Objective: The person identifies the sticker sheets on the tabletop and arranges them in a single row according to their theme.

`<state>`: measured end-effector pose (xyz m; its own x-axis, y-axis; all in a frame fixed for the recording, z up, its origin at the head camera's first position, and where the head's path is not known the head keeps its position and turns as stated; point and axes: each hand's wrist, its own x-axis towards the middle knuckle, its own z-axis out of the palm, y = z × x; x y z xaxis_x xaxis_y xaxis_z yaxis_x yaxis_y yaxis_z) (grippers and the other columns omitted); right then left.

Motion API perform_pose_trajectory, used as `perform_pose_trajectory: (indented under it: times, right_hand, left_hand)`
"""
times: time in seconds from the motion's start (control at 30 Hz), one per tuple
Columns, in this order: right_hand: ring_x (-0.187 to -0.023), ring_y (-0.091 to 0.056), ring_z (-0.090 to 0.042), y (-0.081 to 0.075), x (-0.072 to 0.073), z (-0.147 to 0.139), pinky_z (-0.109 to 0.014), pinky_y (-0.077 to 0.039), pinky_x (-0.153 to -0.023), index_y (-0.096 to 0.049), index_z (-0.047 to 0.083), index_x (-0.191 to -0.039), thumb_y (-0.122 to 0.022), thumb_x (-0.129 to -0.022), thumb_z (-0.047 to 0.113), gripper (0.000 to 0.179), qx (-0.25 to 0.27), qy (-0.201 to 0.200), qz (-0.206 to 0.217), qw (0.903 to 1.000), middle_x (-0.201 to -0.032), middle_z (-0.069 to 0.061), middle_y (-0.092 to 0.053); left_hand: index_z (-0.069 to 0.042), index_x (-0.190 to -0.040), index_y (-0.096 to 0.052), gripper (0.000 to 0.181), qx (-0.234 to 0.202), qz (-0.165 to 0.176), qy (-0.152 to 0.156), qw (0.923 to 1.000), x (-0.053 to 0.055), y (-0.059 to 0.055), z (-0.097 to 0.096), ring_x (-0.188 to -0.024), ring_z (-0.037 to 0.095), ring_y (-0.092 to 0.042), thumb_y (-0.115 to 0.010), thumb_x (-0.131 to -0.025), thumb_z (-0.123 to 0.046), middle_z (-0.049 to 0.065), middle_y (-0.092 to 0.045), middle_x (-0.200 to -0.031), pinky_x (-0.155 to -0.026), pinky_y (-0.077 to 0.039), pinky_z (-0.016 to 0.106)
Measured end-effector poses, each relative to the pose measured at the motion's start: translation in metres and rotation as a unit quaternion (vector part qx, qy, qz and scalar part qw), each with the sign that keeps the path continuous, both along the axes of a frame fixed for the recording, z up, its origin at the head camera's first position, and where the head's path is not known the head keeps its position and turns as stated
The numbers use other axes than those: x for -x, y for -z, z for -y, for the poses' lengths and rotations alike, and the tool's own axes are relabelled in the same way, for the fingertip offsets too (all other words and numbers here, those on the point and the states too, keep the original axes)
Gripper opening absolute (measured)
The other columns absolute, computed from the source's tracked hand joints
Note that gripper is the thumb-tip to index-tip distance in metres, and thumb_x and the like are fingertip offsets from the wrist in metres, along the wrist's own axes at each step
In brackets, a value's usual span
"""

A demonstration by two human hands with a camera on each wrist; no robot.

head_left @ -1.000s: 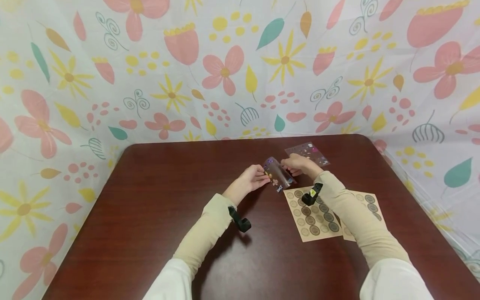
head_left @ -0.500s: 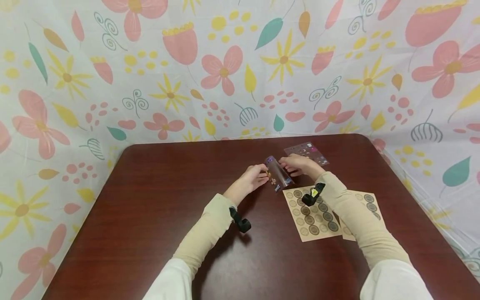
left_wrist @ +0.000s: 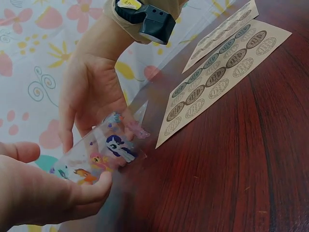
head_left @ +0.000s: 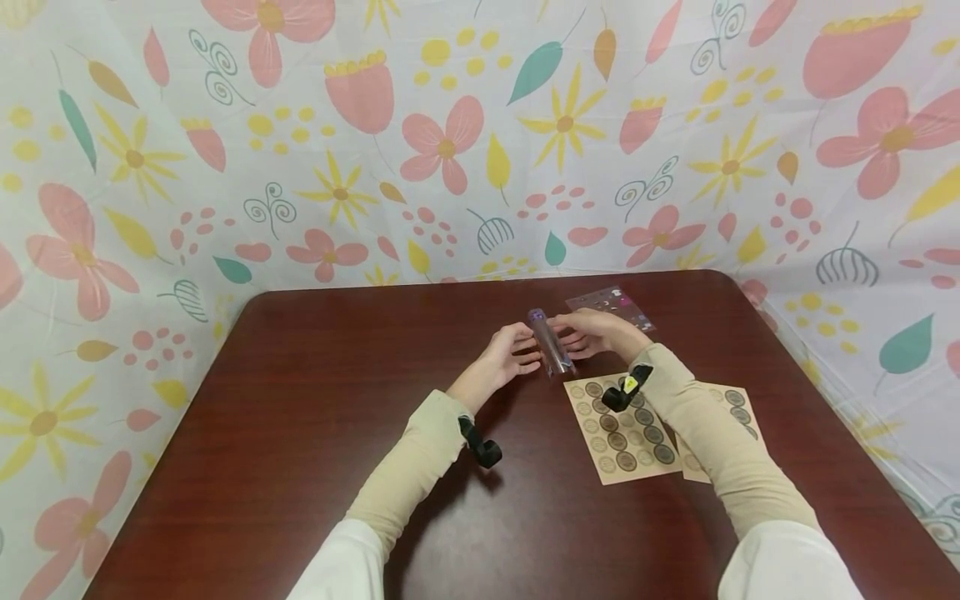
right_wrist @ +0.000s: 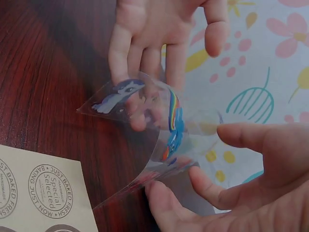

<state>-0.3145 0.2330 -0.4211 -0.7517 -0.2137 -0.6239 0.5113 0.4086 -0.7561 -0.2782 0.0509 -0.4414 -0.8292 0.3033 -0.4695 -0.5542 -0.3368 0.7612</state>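
Note:
A clear plastic sticker sheet (head_left: 551, 342) with colourful cartoon ponies is bent into a narrow curl between both hands. My left hand (head_left: 510, 357) is on its left side, fingers extended and spread against it. On the opposite side, my right hand (head_left: 596, 333) touches the sheet with relaxed fingers. In the left wrist view, the pony stickers (left_wrist: 120, 147) face up between the left hand (left_wrist: 53, 193) and the open right palm (left_wrist: 94, 92). The right wrist view has the curved film (right_wrist: 149, 125) spanning from the left fingers (right_wrist: 120, 58) to the right fingertips (right_wrist: 159, 195).
A second clear sticker sheet (head_left: 637, 318) lies behind my right hand. Two tan sheets of round stamped labels (head_left: 611, 454) lie in front, partly under the right forearm (head_left: 720, 425). The dark wooden table (head_left: 337, 350) meets a floral cloth (head_left: 442, 208) at the back.
The sticker sheet has gone from a wide, loose bend to a narrow curl. My right fingers have moved left toward the left hand, and the left fingers have spread.

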Motion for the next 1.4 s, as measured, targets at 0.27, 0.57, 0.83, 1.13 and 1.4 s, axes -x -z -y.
perform_pose_trajectory:
  times: [0.27, 0.57, 0.83, 1.13, 1.4]
  right_hand:
    - [-0.085, -0.058, -0.012, 0.005, 0.004, -0.004, -0.027, -0.045, -0.084, -0.041, 0.003, -0.133, -0.055, -0.096, 0.04, 0.055, -0.013, -0.02, -0.025, 0.9994, -0.093, -0.002, -0.06]
    - [-0.071, -0.057, -0.007, 0.006, 0.0, -0.009, -0.027, -0.047, -0.072, -0.057, 0.012, -0.093, -0.06, -0.095, 0.028, 0.017, 0.002, -0.003, -0.062, 0.998, -0.07, 0.008, -0.059]
    - [-0.065, -0.057, -0.006, 0.008, 0.004, -0.009, -0.021, -0.05, -0.065, -0.018, -0.006, -0.145, -0.06, -0.094, 0.013, 0.069, 0.02, 0.035, -0.087, 0.9954, -0.07, 0.007, -0.059]
    - [-0.066, -0.063, -0.006, 0.006, 0.002, -0.01, -0.021, -0.057, -0.07, -0.017, -0.014, -0.145, -0.053, -0.095, 0.001, 0.064, 0.063, 0.059, -0.074, 0.9935, -0.071, 0.003, -0.064]
    - [-0.076, -0.064, -0.004, 0.008, 0.0, -0.012, -0.025, -0.057, -0.079, -0.037, -0.014, -0.139, -0.053, -0.098, 0.009, 0.05, 0.01, 0.028, -0.099, 0.9947, -0.083, 0.006, -0.068]
  left_hand:
    - [-0.002, -0.12, -0.053, 0.036, 0.009, 0.016, -0.028, 0.9994, 0.0, 0.001, 0.004, -0.111, 0.033, -0.055, -0.055, -0.085, -0.012, 0.024, -0.044, -0.135, -0.106, -0.045, 0.04]
    - [-0.004, -0.094, -0.057, 0.011, 0.063, -0.012, -0.04, 0.9972, 0.0, 0.004, 0.011, -0.083, 0.018, -0.054, -0.051, -0.085, -0.005, 0.007, -0.055, -0.094, -0.079, -0.048, 0.027]
    - [0.0, -0.134, -0.053, 0.043, 0.126, -0.071, -0.022, 0.9893, 0.003, 0.003, 0.014, -0.071, 0.01, -0.059, -0.051, -0.091, 0.001, 0.004, -0.06, -0.087, -0.07, -0.055, 0.019]
    - [0.002, -0.117, -0.062, 0.028, 0.162, -0.081, -0.047, 0.9824, 0.005, 0.009, 0.022, -0.073, 0.012, -0.061, -0.058, -0.089, 0.003, 0.008, -0.065, -0.089, -0.07, -0.059, 0.023]
    - [0.004, -0.115, -0.063, 0.027, 0.178, -0.097, -0.056, 0.9777, 0.006, 0.007, 0.028, -0.073, 0.013, -0.066, -0.063, -0.088, 0.003, 0.019, -0.069, -0.104, -0.074, -0.061, 0.027]
